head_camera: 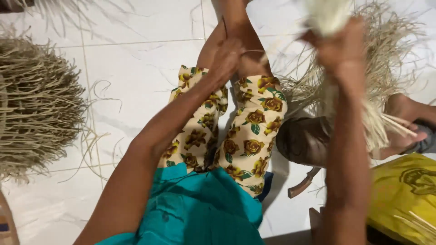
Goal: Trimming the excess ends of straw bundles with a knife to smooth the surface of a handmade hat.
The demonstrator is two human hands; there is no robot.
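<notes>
Right hand (338, 47): my fist is closed round a pale fibre bundle (324, 16), raised above the knees.
Left hand (227, 59): fingers pinch one thin strand (252, 51) by the shins.
Risk: I judge the strand could snap if tugged; motion blur hides my grip.

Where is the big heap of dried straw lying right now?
In the head view, the heap of dried straw lies on the white tiled floor at the far left, well apart from the person's left hand and flowered shorts.
</notes>
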